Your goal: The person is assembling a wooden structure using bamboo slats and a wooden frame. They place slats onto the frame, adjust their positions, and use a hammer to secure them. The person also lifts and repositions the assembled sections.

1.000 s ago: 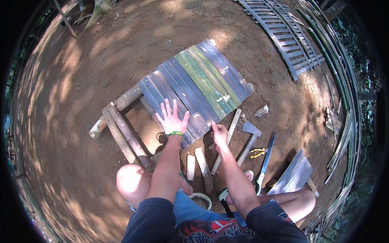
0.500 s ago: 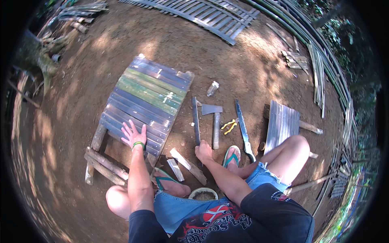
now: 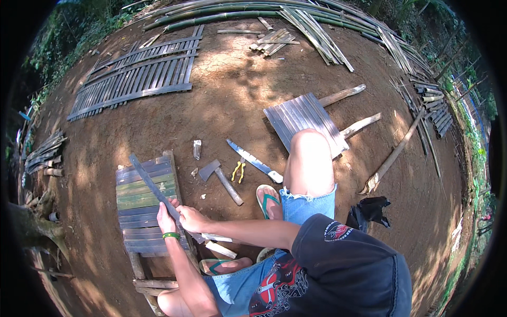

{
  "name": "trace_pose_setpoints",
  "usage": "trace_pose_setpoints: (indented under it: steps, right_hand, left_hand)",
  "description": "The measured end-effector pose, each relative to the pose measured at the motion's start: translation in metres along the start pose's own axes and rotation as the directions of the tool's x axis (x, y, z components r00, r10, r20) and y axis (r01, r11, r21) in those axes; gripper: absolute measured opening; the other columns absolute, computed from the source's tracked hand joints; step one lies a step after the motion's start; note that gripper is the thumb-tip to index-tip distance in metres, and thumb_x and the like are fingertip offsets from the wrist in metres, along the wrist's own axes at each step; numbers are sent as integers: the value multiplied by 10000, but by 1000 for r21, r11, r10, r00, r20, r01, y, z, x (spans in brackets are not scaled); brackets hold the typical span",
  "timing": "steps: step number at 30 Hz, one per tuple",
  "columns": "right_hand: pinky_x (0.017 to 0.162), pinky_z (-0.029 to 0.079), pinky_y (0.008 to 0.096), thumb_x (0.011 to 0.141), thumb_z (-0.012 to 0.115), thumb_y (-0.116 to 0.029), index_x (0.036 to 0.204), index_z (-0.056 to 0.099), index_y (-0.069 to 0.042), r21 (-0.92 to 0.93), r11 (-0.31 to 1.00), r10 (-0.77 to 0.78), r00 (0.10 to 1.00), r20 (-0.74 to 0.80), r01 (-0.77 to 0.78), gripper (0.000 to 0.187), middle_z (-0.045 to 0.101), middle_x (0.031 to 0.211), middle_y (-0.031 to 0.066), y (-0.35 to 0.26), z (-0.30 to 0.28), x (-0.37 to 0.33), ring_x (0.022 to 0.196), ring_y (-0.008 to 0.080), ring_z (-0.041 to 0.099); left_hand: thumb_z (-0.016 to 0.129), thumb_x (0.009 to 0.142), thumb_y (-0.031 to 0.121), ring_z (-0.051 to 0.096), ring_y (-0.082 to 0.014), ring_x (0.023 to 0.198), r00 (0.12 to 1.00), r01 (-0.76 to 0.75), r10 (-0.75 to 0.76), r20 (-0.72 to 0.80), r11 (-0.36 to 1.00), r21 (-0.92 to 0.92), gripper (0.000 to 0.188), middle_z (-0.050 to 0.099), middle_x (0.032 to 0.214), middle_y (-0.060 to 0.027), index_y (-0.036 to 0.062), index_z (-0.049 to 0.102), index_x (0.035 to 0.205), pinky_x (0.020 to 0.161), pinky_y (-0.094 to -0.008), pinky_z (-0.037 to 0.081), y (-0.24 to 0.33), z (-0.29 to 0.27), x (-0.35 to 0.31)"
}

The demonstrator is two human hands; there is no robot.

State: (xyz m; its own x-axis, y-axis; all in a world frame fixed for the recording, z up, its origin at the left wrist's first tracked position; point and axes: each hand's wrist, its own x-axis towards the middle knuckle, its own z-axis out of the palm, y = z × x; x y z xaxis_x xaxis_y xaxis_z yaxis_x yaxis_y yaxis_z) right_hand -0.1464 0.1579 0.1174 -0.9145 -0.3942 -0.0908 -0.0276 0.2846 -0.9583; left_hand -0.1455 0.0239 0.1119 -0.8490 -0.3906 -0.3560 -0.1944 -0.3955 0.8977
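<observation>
A long, dark, flat slat (image 3: 149, 180) is held up at a slant over the slatted bench (image 3: 142, 190). My left hand (image 3: 167, 214), with a green band at the wrist, has its fingers round the slat's middle. Close beside it, my right hand (image 3: 191, 218) is closed on the slat too, partly covering it. The bench top has dark and greenish slats on a wooden pole frame. Pale split wood pieces (image 3: 221, 249) lie on the ground by my foot, below my right forearm.
An axe (image 3: 222, 182), yellow-handled pliers (image 3: 238, 170) and a white-handled saw (image 3: 256, 161) lie on the dirt ahead. A smaller slatted seat (image 3: 303, 119) with pole legs is by my right knee. Farther off are a slatted panel (image 3: 140, 74) and bamboo poles (image 3: 227, 18).
The view has turned to the right. My right hand has raised the slat off the ground and brought it over the bench. My left hand, spread before, has closed on it.
</observation>
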Motion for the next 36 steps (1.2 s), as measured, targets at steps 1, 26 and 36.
trace_pose_setpoints:
  steps: [1,26,36]
  right_hand:
    - [862,505,465,872,575,-139,1100,626,-26,-102,993,-57,997,45,61,259,683,1032,234,-7,-3,12,996,377,659]
    - [671,462,318,841,719,-515,1004,619,-160,867,497,862,94,-498,32,403,597,973,41,358,-512,-169,825,180,547]
    - [657,535,405,916,727,-306,1149,659,-95,826,550,667,529,-524,125,321,696,1028,47,292,-529,-152,846,237,663]
  left_hand:
    - [490,1041,422,657,-216,779,993,-119,119,3,993,-19,470,700,909,-137,-17,583,1179,742,-337,550,10,5,3]
    - [524,1021,417,504,-107,481,892,-26,72,-446,994,110,330,541,671,-1,97,593,985,434,-259,419,42,-84,-55]
    - [551,1013,381,526,-114,471,874,15,55,-483,990,140,292,558,655,-5,101,587,936,414,-263,439,11,-100,-71]
